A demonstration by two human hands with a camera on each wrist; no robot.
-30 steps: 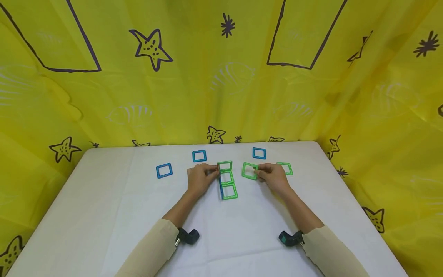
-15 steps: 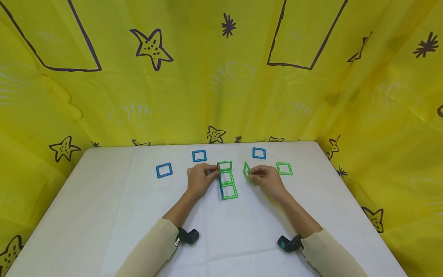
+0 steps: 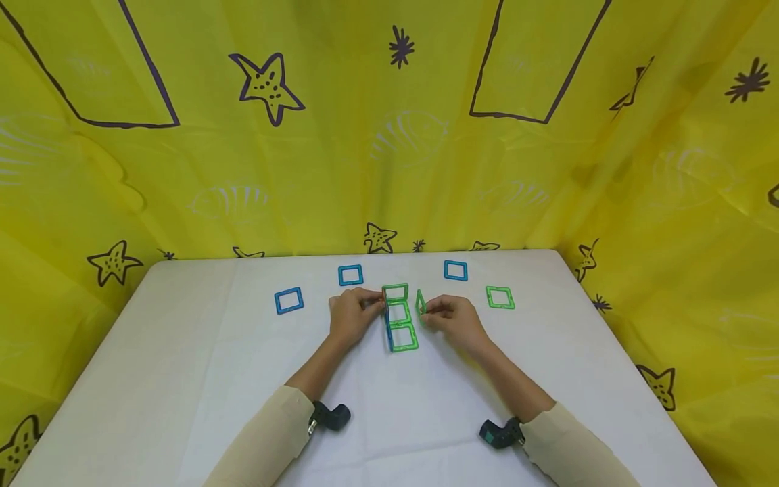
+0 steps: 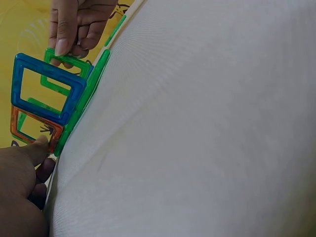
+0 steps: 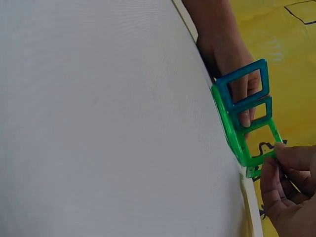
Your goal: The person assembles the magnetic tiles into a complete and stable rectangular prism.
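Several square-framed magnetic tiles are joined at mid-table. Two green tiles (image 3: 404, 349) lie flat in a row, and a green tile (image 3: 395, 286) stands upright at their far end. Along their left side stand a blue tile (image 4: 49, 67) and an orange tile (image 4: 57, 138). My left hand (image 3: 349, 316) holds the orange tile at its edge, between thumb and finger. My right hand (image 3: 459, 321) pinches another green tile (image 3: 418, 302) by its edge, tilted near upright just right of the joined tiles. Whether it touches them I cannot tell.
Loose blue tiles lie on the white table (image 3: 182, 379): one at the left (image 3: 289, 310), one behind my left hand (image 3: 350, 283), one at the back right (image 3: 456, 278). A loose green tile (image 3: 501, 308) lies right of my right hand. A yellow curtain (image 3: 341, 169) hangs behind.
My right hand has moved left with its green tile, turning it from facing the head camera to nearly edge-on beside the joined tiles. My left hand stays in place.
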